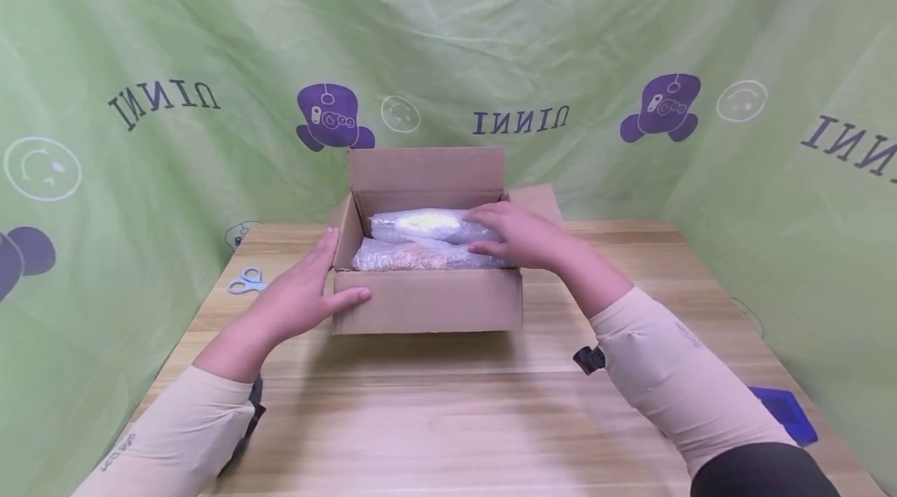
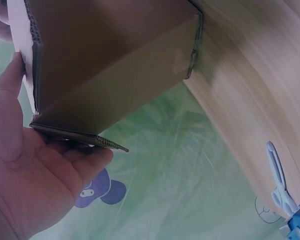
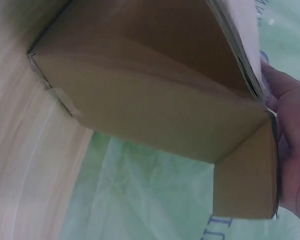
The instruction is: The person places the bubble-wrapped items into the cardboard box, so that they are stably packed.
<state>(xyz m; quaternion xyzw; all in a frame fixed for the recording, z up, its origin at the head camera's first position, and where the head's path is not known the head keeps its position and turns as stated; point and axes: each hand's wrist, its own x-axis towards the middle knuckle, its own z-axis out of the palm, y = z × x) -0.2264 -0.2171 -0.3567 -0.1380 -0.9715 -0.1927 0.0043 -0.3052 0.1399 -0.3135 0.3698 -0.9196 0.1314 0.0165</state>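
An open cardboard box [image 1: 427, 302] stands at the far middle of the table, its flaps spread. Inside lie bubble-wrapped bundles: one at the back [image 1: 420, 224] and one in front [image 1: 413, 255]. My left hand [image 1: 297, 294] rests against the box's left front corner, fingers stretched along the left flap [image 2: 80, 136] and thumb across the front flap. My right hand [image 1: 522, 236] reaches over the right side, its extended fingers on the back bundle and its thumb by the front one. In the right wrist view, the box's side hides most of this hand's fingers.
Light-blue-handled scissors [image 1: 247, 281] lie left of the box near the table [image 1: 434, 419] edge. A blue object [image 1: 785, 413] is at the right edge, partly behind the right sleeve. Green printed cloth [image 1: 434, 29] hangs behind and on both sides.
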